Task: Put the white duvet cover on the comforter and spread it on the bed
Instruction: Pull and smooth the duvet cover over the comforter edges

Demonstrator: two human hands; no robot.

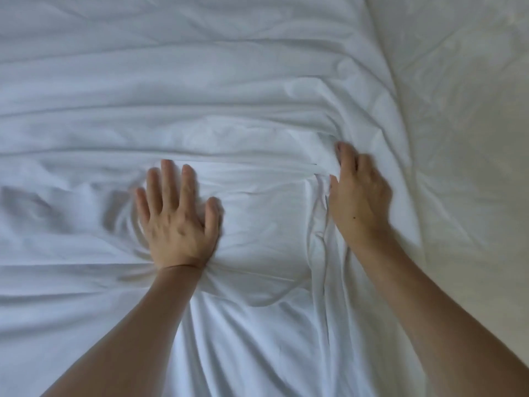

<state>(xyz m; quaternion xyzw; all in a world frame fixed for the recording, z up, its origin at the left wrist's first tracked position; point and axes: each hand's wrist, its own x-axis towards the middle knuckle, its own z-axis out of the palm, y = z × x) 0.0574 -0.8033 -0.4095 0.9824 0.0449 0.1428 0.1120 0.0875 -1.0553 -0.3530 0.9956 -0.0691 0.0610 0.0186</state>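
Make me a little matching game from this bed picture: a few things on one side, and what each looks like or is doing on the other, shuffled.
Things:
1. left hand
2. right hand
3. white duvet cover
4. cream fabric

States:
A. lies bare along the right side of the view
B. flat, fingers spread, pressing down
C. wrinkled, fills most of the view
D. on its edge against a bunched fold

Pairs: 1-B, 2-D, 3-C, 4-A

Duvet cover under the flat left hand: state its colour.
Plain white duvet cover, no pattern; head view shows it.
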